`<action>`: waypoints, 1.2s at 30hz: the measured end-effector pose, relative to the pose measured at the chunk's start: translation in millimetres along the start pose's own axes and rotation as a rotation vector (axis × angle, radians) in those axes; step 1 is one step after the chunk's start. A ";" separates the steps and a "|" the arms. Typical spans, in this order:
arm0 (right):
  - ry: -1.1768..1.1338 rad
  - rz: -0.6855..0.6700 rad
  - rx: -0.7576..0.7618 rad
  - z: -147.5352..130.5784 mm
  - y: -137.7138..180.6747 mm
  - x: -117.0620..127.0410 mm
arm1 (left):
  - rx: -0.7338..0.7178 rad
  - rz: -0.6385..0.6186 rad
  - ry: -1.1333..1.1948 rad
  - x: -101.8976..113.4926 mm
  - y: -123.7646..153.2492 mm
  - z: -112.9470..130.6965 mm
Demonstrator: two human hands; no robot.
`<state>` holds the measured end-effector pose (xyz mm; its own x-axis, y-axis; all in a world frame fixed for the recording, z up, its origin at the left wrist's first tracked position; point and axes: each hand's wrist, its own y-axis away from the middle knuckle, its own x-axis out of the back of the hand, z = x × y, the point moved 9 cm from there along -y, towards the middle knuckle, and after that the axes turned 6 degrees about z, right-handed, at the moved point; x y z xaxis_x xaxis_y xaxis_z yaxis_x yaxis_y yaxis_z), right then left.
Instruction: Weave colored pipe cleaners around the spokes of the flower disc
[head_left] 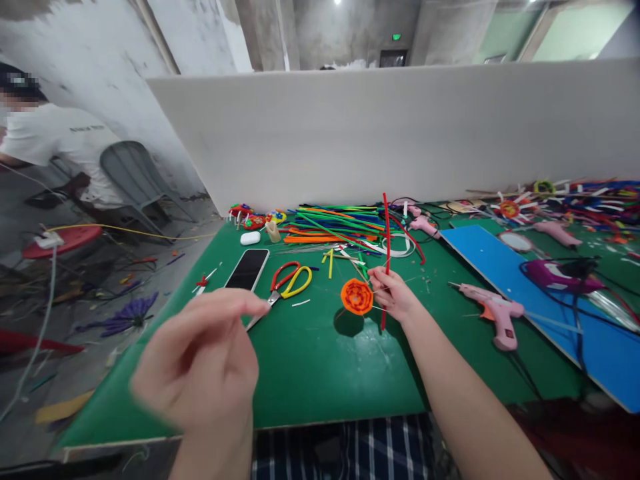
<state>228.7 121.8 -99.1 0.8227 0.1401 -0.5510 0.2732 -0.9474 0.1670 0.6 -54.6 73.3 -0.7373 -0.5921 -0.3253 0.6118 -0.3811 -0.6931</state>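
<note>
My right hand (393,293) is closed around a long red pipe cleaner (387,233), which stands nearly upright and sticks out above and below the fingers. Right beside those fingertips is an orange coiled pipe-cleaner flower (357,297), held just over the table; whether its stem is in the same grip is hidden. My left hand (205,360) is raised close to the camera, fingers curled and slightly blurred. Anything pinched in it is too small to see. Behind it lie scissors (290,280) with one red and one yellow handle, and a phone (247,270).
Green, orange and blue pipe cleaners (335,223) are piled along the back of the green table (300,380). A pink glue gun (495,310) lies at right by a blue board (540,300). A white partition (375,133) rises behind. Someone sits at far left, near a grey chair (133,167).
</note>
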 end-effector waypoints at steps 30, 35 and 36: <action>0.029 -0.055 0.046 -5.5 3.9 -18.6 | 1.126 -0.563 0.036 -99.5 108.9 -184.7; -0.014 0.128 0.137 -20.4 -4.2 10.1 | 1.156 -0.667 0.059 -102.9 117.3 -177.8; 0.004 0.163 0.155 -21.4 -5.3 14.8 | 1.159 -0.692 0.064 -103.9 118.8 -176.6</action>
<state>250.0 135.0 -90.7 0.8518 -0.0180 -0.5235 0.0564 -0.9905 0.1257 99.4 87.0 -88.8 -0.9827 -0.0144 -0.1846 -0.0234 -0.9793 0.2012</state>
